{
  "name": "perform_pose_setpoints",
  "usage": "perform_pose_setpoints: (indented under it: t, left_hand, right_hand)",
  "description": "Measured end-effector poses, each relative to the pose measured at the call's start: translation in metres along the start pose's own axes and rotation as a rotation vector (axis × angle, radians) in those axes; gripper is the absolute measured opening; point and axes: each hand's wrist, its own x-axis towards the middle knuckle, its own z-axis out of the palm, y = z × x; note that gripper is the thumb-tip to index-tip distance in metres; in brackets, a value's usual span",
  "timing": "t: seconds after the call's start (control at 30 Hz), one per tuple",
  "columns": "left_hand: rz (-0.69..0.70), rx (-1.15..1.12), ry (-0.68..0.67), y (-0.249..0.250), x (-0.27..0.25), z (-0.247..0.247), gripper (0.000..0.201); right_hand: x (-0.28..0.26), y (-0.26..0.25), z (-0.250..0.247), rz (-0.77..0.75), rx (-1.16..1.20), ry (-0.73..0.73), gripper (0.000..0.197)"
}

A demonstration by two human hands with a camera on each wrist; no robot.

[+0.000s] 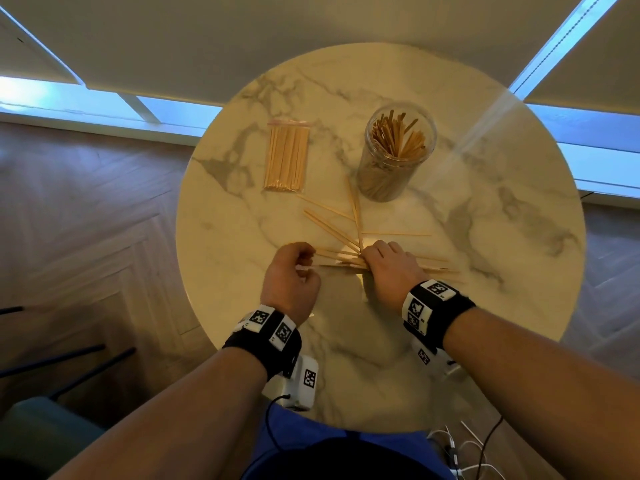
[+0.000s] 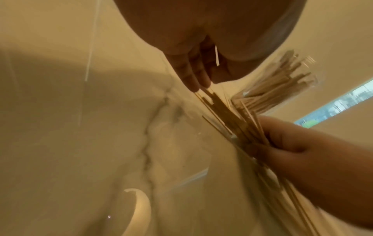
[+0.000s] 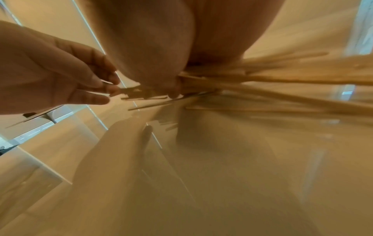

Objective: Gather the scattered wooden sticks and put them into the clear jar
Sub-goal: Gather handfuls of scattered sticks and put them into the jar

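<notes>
- Clamping the fanned wooden sticks (image 1: 341,233) at frame centre, the right hand (image 1: 389,268) curls round their crossing ends, probably to bunch them.
- Left hand (image 1: 291,275), beside it, pinches stick tips (squaring them, I judge).
- Clear jar (image 1: 394,157) stands upper right on the bench (image 1: 485,306), already part-filled.

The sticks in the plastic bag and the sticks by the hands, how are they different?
The wooden sticks in the clear plastic bag lie side by side in one neat row; the loose wooden sticks fan out and cross each other. The bagged ones lie untouched at the far left of the round marble table; the loose ones are being bunched by the right hand, with the left hand at their ends. Both are thin, pale wood.
</notes>
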Motion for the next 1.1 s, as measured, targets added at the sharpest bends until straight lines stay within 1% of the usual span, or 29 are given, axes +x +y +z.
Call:
perform_pose_setpoints:
  t: [0.07,0.17,0.23,0.27,0.33,0.4,0.43,0.53,0.6,0.63,0.7,0.77,0.8,0.83,0.9,1.03,1.1]
  left_hand:
    - [-0.046,-0.052,0.104,0.002,-0.002,-0.002,0.037]
    - [-0.118,-0.196,0.242,0.004,-0.001,-0.005,0.036]
    - [-0.187,-0.280,0.274,0.006,0.000,-0.004,0.029]
    - [-0.226,-0.329,0.265,0.008,0.001,-0.003,0.024]
    - [-0.296,-0.467,0.201,0.016,0.002,0.001,0.017]
    - [-0.302,-0.523,0.116,0.029,0.002,0.005,0.016]
    - [-0.274,-0.499,0.079,0.034,0.002,0.008,0.015]
    - [-0.137,-0.431,-0.053,0.060,0.000,0.015,0.018]
    - [-0.120,-0.452,-0.125,0.080,0.000,0.019,0.024]
    - [-0.147,-0.488,-0.156,0.091,0.000,0.019,0.029]
    - [-0.268,-0.572,-0.241,0.116,-0.003,0.020,0.037]
    - [-0.407,-0.634,-0.362,0.138,-0.007,0.021,0.049]
    - [-0.454,-0.677,-0.418,0.147,-0.008,0.021,0.054]
    - [-0.488,-0.734,-0.466,0.155,-0.010,0.021,0.059]
    - [-0.552,-0.871,-0.505,0.164,-0.010,0.021,0.063]
    - [-0.646,-1.106,-0.484,0.173,-0.009,0.020,0.064]
    - [-0.655,-1.201,-0.512,0.178,-0.011,0.021,0.063]
  right_hand:
    - [-0.003,0.004,-0.007,-0.022,0.070,0.018,0.036]
    - [-0.005,0.008,-0.022,-0.060,0.196,0.076,0.035]
    - [-0.006,0.009,-0.034,-0.079,0.284,0.148,0.030]
    - [-0.005,0.009,-0.040,-0.075,0.318,0.184,0.031]
    - [-0.007,0.010,-0.057,-0.059,0.375,0.249,0.035]
    - [-0.008,0.009,-0.078,-0.048,0.455,0.339,0.028]
    - [-0.009,0.007,-0.088,-0.048,0.507,0.390,0.023]
    - [-0.010,0.003,-0.114,-0.058,0.665,0.537,0.021]
    - [-0.014,-0.003,-0.135,-0.086,0.806,0.647,0.012]
    - [-0.018,-0.008,-0.145,-0.104,0.913,0.694,0.009]
    - [-0.027,-0.015,-0.167,-0.183,1.192,0.749,0.010]
    - [-0.037,-0.021,-0.189,-0.333,1.419,0.744,0.012]
    - [-0.041,-0.024,-0.199,-0.391,1.476,0.743,0.013]
    - [-0.046,-0.026,-0.209,-0.425,1.502,0.756,0.013]
    - [-0.055,-0.028,-0.222,-0.480,1.532,0.783,0.015]
    - [-0.070,-0.032,-0.233,-0.556,1.613,0.817,0.018]
    - [-0.073,-0.034,-0.233,-0.593,1.592,0.833,0.018]
